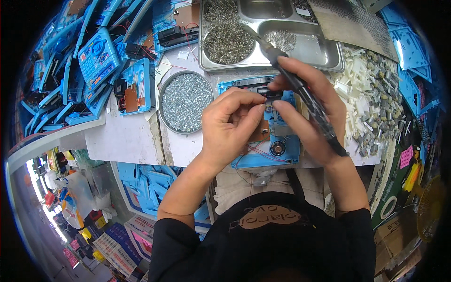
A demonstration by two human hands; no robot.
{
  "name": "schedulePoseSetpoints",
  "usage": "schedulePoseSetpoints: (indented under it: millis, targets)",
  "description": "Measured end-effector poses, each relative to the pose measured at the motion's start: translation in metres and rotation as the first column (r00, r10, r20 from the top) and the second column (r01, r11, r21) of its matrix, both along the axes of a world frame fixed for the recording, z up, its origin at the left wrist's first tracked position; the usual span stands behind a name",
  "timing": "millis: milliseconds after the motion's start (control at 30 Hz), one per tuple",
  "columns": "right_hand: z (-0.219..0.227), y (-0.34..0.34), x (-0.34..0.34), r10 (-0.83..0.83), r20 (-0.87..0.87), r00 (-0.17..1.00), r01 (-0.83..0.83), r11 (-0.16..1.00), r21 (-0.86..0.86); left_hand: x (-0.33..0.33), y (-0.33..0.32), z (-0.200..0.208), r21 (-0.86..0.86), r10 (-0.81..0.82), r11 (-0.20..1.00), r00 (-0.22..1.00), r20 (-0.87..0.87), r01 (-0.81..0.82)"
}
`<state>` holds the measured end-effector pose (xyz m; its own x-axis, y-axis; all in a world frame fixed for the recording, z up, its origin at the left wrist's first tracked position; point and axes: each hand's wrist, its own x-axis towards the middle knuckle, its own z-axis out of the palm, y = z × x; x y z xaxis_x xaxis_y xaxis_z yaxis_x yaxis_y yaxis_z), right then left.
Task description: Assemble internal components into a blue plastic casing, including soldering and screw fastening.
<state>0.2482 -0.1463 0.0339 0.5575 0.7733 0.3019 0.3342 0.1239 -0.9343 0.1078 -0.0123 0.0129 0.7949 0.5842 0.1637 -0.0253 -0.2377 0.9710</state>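
A blue plastic housing (pixel 290 152) lies in front of me, with a brown circuit board (pixel 263 133), a round speaker (pixel 277 148) and thin red wires in it. Over its left part my left hand (pixel 231 123) is closed, thumb and forefinger pinched at a small black part (pixel 271 90); what they grip is hidden. My right hand (pixel 317 101) holds a long black tool (pixel 307 96) with a slim metal tip, slanting to the upper left. Its thumb and fingers also reach to the black part from the right.
Left of the housing stands a round tin (pixel 185 102) of small silvery screws. Behind is a steel compartment tray (pixel 270 63) with metal parts. A pile of white and grey pieces (pixel 369 101) lies right; stacked blue housings (pixel 98 54) crowd the far left.
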Motion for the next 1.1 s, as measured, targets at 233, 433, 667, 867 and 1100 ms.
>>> schedulePoseSetpoints:
  millis: [233,433,667,867,1100]
  targets:
    - [-0.003,0.009,-0.006,-0.055,0.097,0.994,0.058,0.998,-0.035,0.000,0.005,0.004,0.176,0.002,0.984,1.000,-0.031,0.003]
    - [-0.013,0.004,-0.012,-0.118,0.323,0.939,0.096,0.992,0.084,-0.001,0.006,0.002,0.315,0.071,0.948,0.994,-0.082,-0.042]
    - [0.003,-0.039,0.018,-0.077,0.423,0.903,0.031,0.993,0.115,-0.001,0.003,0.002,0.418,0.094,0.908,0.987,-0.132,-0.030]
    - [0.005,-0.056,0.016,-0.024,0.316,0.948,-0.004,0.996,0.089,-0.001,0.007,-0.004,0.470,0.070,0.882,0.993,-0.092,-0.019]
    - [0.005,-0.052,0.012,0.058,0.417,0.907,-0.091,0.994,0.062,0.000,0.006,-0.003,0.439,0.096,0.898,0.989,-0.111,-0.038]
